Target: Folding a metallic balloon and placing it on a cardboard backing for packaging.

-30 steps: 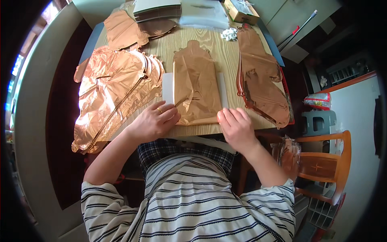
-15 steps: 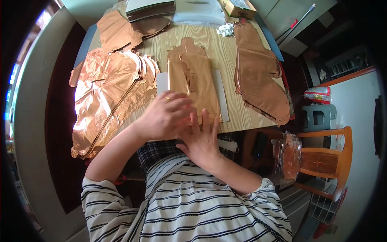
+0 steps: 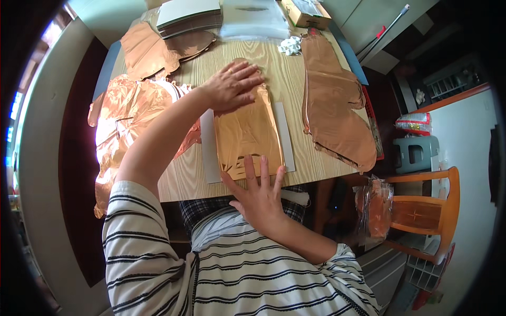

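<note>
A folded copper-coloured foil balloon [image 3: 246,131] lies flat in front of me on a grey-white card [image 3: 208,147], whose edges show on both sides. My left hand [image 3: 232,87] rests across its far end, palm down with the fingers stretched out, and hides part of it. At the near edge my right hand [image 3: 259,197] lies with its fingers spread, their tips on the foil. Neither hand grips anything. More flat foil balloons surround it: a crinkled shiny stack [image 3: 124,126] at the left, partly behind my left forearm, and a smooth stack [image 3: 334,105] at the right.
At the table's far side are a pile of cards [image 3: 188,13], clear plastic sleeves [image 3: 253,21], a cardboard box [image 3: 305,13] and small white pieces [image 3: 290,46]. Another foil piece [image 3: 145,50] lies far left. A wooden chair [image 3: 419,210] holding a bagged foil item stands right.
My left hand has moved away from me, from the near part of the folded foil to its far end. The foil and card have shifted slightly nearer; my right hand stays at the near edge.
</note>
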Tool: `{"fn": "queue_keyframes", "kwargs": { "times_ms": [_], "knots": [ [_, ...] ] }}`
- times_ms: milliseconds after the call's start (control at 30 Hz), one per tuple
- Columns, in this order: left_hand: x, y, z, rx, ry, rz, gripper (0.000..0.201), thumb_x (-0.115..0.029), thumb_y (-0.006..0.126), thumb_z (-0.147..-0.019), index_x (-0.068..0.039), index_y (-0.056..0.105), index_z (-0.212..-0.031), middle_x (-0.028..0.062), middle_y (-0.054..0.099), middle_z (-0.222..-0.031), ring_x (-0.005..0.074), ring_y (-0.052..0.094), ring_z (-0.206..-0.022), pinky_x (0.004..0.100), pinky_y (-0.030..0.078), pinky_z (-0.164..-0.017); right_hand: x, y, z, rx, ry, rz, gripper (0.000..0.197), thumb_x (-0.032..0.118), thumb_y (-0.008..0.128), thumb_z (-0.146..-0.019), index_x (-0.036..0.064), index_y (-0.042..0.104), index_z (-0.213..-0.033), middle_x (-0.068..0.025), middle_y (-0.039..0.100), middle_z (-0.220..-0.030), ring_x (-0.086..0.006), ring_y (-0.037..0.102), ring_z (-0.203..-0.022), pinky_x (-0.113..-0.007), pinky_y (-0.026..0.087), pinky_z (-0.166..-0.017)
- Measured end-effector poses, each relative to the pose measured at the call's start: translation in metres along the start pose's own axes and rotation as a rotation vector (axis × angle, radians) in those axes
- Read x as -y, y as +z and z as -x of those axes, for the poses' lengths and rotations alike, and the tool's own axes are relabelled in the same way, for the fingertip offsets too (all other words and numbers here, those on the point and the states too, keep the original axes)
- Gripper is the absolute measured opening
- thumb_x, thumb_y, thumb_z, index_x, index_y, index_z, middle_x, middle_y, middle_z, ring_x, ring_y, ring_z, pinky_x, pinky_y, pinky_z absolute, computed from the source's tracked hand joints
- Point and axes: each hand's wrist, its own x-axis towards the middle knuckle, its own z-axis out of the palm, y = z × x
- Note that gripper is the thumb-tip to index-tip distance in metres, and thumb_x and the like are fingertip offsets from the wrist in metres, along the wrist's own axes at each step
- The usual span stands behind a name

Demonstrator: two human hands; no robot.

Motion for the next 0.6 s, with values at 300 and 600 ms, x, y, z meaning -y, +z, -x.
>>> {"fn": "queue_keyframes", "kwargs": {
  "times_ms": [300,600],
  "knots": [
    [-0.142,-0.084,0.09,-0.273,-0.238,0.484,0.077,-0.041,0.057,-0.099,-0.003,0.028,-0.159,0.0212,0.025,-0.165,0.0364,0.023,-0.153,0.0517,0.014,-0.125,-0.014,-0.039,-0.007,0.06,-0.045,-0.142,0.08,0.033,0.072,-0.089,0.0219,0.033,-0.158,-0.0287,0.028,-0.157,-0.0499,0.036,-0.138,-0.07,0.03,-0.109],
    [-0.202,-0.052,0.125,-0.077,-0.344,0.334,0.091,-0.06,0.049,-0.096,0.008,0.03,-0.153,0.0311,0.029,-0.159,0.0457,0.023,-0.151,0.0564,0.017,-0.122,-0.093,-0.076,-0.043,-0.193,-0.186,-0.512,0.057,0.019,0.055,-0.102,-0.0075,0.037,-0.149,-0.0278,0.046,-0.148,-0.0408,0.044,-0.139,-0.046,0.037,-0.115]
  ]
}}
